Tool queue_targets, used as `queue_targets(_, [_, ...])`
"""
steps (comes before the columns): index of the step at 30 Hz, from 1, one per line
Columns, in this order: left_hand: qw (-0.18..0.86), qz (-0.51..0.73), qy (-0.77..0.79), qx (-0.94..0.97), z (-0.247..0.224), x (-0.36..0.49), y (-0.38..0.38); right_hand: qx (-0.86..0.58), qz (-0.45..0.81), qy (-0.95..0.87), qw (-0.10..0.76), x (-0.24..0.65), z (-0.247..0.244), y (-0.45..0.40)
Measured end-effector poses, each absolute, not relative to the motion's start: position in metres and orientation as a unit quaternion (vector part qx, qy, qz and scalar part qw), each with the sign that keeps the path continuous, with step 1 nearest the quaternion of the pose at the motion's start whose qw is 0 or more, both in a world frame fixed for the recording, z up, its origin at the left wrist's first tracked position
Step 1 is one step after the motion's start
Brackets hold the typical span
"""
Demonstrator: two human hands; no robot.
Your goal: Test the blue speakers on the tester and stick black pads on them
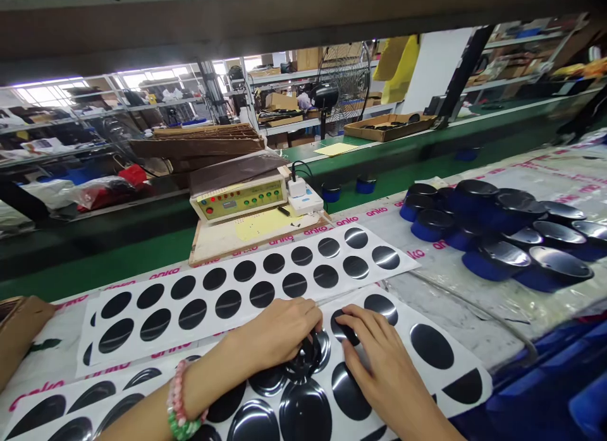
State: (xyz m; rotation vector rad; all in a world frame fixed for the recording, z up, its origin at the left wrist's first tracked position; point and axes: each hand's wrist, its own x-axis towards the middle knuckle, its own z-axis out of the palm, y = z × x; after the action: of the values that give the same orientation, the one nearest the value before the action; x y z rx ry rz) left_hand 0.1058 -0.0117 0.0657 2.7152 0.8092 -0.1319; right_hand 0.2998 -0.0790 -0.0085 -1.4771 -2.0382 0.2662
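Beside disc sheet [334, 365], grey cable [493, 325], blue-sided pieces [516, 213]

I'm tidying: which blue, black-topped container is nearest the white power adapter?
The leftmost container, on the green belt; all others sit farther right.

Left grip [285, 329] partly hidden

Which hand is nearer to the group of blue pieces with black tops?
The right. The right hand is left of the group, over the white sheet; the left hand is farther left.
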Motion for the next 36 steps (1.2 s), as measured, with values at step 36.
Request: queue_targets(36, [0.180,0.037,0.279,0.943,0.053,0.102,-0.017,-0.549,0.091,-0.774,0.302,0.303,-0.011,-0.078])
